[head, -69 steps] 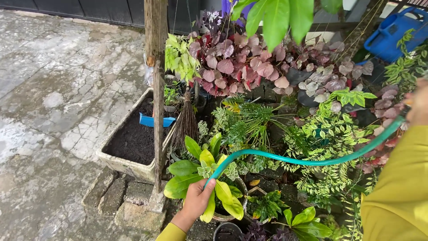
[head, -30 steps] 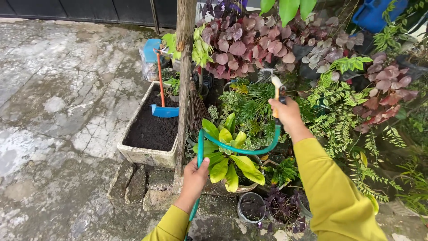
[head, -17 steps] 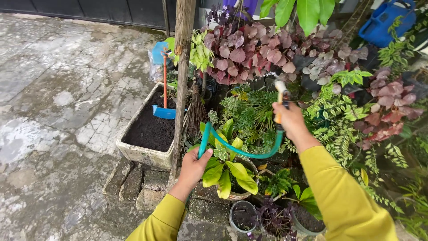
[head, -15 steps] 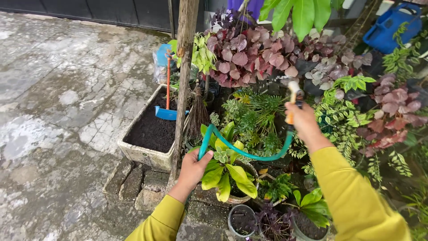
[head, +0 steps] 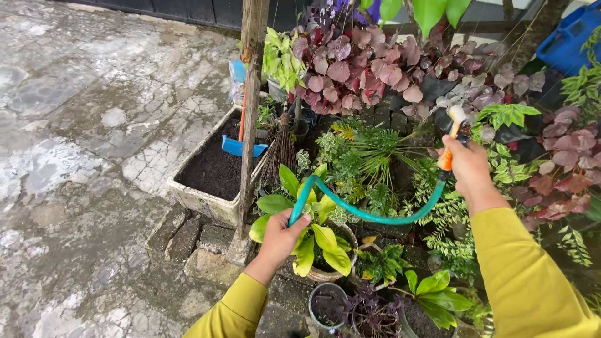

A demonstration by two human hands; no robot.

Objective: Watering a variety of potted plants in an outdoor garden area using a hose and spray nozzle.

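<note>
Since the previous frame the right hand [head: 471, 170] has swung out toward 3 o'clock with the spray nozzle [head: 452, 138], and the hose loop has stretched wider between the hands.

Right hand: fingers wrapped tight round the nozzle's orange grip, tip aimed up toward 12 o'clock at the purple-leaved plants [head: 357, 66]. No spray can be made out.

Left hand [head: 282, 235]: fingers closed round the teal garden hose [head: 369, 216], at 7 o'clock from the nozzle. The hose arcs between the hands, passing over the yellow-green potted plant [head: 313, 231] and the ferny foliage.

Nearby: wooden post [head: 249, 119] just beside the left hand; concrete planter [head: 210, 169] of dark soil at 10 o'clock, with a blue dustpan [head: 243, 147] standing in it; small twig broom [head: 280, 153] by the post.

Risks, judged: the sagging loop lies close to the leaves, so a sideways pull could drag across them and snap stems or tip a pot. The paving [head: 81, 144] looks wet; footing could slip.
</note>
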